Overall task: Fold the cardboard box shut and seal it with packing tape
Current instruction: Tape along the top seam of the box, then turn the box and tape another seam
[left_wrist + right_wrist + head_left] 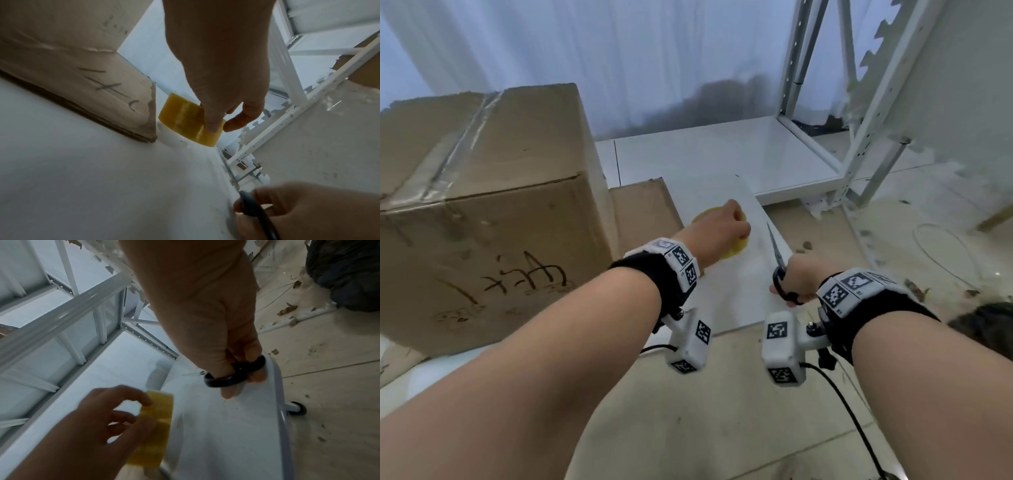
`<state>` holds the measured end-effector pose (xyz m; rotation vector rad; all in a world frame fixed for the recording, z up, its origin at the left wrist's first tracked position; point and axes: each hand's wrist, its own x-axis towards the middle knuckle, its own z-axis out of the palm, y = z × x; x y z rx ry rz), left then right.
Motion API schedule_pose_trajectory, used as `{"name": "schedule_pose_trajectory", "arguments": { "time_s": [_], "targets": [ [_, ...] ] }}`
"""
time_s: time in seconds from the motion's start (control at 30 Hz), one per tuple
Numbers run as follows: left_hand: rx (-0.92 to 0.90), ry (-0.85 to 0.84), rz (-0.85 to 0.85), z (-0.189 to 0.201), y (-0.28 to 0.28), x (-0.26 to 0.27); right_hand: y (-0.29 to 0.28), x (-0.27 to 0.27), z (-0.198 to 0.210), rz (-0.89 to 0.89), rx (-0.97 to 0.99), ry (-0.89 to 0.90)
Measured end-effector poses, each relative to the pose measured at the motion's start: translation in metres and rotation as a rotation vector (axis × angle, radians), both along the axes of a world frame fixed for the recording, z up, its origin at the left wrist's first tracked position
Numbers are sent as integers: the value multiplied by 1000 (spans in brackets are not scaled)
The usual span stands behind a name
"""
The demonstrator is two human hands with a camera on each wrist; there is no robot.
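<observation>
The cardboard box (482, 212) is standing at far left with its top flaps down and tape already running along the centre seam. To its right, the white table (739, 298) is carrying both tools. The left hand (717, 233) is reaching over the yellow tape roll (189, 120), fingers and thumb curling around its rim; the roll is lying flat on its side, just beside a flattened cardboard sheet (643, 212). Further right, the right hand (796, 281) is gripping the black handles of the scissors (779, 263), whose blades are pointing away from the person along the table's right edge. The box is lying to the left of both grips, so the left hand is the nearer one; any further sealing would probably call for carrying the roll leftward and upward to the box top, following the seam's long axis.
</observation>
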<state>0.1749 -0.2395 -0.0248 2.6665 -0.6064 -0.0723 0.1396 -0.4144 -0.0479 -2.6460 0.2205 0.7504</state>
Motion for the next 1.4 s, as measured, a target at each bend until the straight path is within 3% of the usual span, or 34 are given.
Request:
{"name": "schedule_pose_trajectory", "arguments": {
  "time_s": [0.2, 0.4, 0.57, 0.77, 0.9, 1.13, 1.27, 1.4],
  "targets": [
    [326, -26, -253, -20, -6, 31, 2, -2, 6, -58, -121, -148],
    [310, -60, -298, -25, -3, 32, 2, -6, 6, -155, -167, -230],
    [309, -39, -275, -25, -2, 30, 12, -7, 2, -9, -208, -231],
    [273, 9, -217, -24, 1, 26, 24, -1, 2, 14, -114, -178],
    [252, -17, -181, -13, 7, 18, 31, -2, 14, 32, -153, -233],
    [311, -274, -117, 30, 40, -18, 50, -12, 55, 26, -89, -385],
    [340, -405, -124, 72, 69, -50, 73, -28, 92, 80, -97, -453],
    [330, -498, -108, 122, 108, -91, 114, -42, 128, 86, -36, -632]
  ]
}}
